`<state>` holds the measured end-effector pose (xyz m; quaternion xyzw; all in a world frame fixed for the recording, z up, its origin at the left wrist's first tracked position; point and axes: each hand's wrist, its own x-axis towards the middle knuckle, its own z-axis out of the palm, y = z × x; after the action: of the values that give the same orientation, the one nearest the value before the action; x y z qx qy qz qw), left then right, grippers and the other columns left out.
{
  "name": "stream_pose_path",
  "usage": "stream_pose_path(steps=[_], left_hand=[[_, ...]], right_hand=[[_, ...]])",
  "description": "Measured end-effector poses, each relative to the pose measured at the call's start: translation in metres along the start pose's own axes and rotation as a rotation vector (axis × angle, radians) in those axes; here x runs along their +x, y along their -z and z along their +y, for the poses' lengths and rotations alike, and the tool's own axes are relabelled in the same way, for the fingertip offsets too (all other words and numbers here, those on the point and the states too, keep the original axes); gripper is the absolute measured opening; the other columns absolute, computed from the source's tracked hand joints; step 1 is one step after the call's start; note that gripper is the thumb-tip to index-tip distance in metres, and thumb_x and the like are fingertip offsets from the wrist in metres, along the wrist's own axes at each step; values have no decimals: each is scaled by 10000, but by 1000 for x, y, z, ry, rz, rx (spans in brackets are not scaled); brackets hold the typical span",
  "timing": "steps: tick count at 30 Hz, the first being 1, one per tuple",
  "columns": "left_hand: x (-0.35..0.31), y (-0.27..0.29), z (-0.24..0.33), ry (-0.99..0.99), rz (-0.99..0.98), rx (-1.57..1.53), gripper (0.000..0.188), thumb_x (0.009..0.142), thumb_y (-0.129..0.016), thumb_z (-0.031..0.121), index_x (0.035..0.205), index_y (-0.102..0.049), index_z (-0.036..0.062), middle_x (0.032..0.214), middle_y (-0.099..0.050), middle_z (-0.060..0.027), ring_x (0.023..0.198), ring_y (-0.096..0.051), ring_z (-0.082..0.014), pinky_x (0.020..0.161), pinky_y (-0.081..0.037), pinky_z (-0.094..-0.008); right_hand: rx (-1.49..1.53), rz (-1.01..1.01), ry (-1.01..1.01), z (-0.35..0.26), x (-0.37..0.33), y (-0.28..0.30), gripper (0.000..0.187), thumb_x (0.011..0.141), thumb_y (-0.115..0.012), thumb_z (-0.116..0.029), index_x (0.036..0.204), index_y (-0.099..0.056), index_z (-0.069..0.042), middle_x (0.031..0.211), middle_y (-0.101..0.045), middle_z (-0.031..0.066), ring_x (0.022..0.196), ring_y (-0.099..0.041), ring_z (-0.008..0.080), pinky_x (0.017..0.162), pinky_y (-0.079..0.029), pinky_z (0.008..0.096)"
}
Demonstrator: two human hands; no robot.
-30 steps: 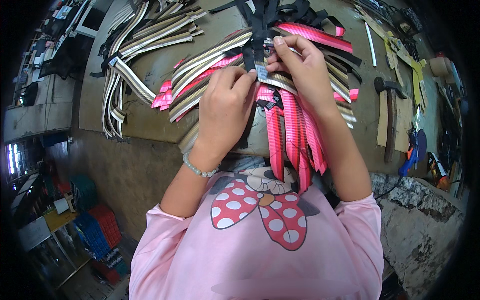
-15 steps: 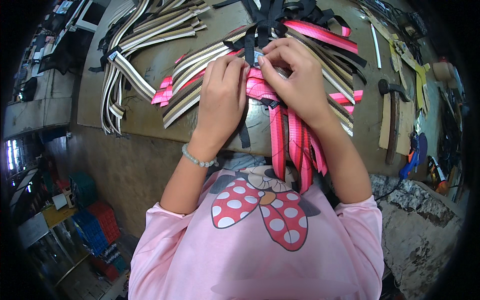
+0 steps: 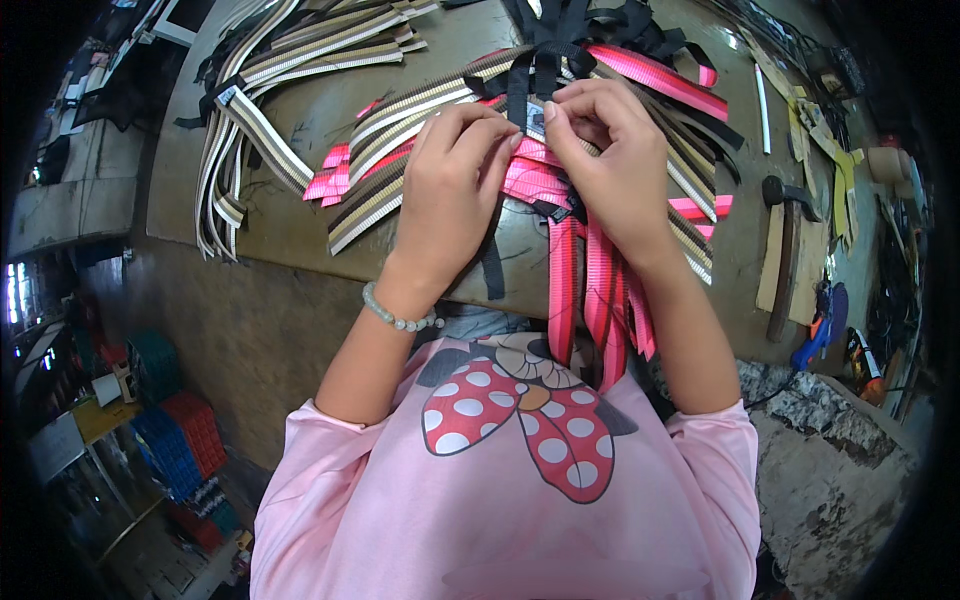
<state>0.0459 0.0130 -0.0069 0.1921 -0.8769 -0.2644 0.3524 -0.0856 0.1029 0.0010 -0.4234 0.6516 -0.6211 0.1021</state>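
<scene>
My left hand (image 3: pixel 455 185) is closed, its fingertips pinching at the lower end of a black webbing strap (image 3: pixel 518 95). My right hand (image 3: pixel 615 150) is closed too, thumb and bent fingers meeting beside a small pale label (image 3: pixel 534 120); what lies in that pinch is hidden. Both hands rest over a bundle of brown-and-cream striped webbing strips (image 3: pixel 385 195) that fan out to either side. Beneath my fingertips crosses pink webbing (image 3: pixel 535 180), and pink-and-red striped strips (image 3: pixel 562 290) hang from it over the table's near edge toward my lap.
A second bundle of striped strips (image 3: pixel 270 145), held by a black band, lies at the left of the table (image 3: pixel 290 235). Loose black straps (image 3: pixel 640 25) pile up at the far side. On the right lie a hammer (image 3: pixel 786 255), blue-handled scissors (image 3: pixel 815 335) and a white stick (image 3: pixel 763 110).
The view has shifted slightly, so hands and bundle sit a little further right in it. Both hands keep nearly the same hold, with only small finger movement.
</scene>
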Motion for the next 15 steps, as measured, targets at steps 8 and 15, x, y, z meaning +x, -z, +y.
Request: stream_pose_path(steps=[8, 15], left_hand=[[5, -3, 1, -84, -77, 159, 116, 877, -594, 30, 964, -554, -35, 949, -545, -164, 890, -534, -346, 805, -445, -419], [4, -7, -2, -114, -68, 187, 111, 906, -547, 23, 983, -507, -46, 962, -521, -189, 890, -514, -358, 811, -435, -433]], right_hand=[[-149, -67, 76, -2, -4, 1, 89, 813, -677, -11, 820, -628, 62, 954, -616, 143, 765, -663, 233, 703, -551, 313], [-245, -75, 137, 0, -4, -2, 83, 794, -682, -18, 791, -618, 36, 949, -620, 133, 788, -645, 264, 704, -529, 336]])
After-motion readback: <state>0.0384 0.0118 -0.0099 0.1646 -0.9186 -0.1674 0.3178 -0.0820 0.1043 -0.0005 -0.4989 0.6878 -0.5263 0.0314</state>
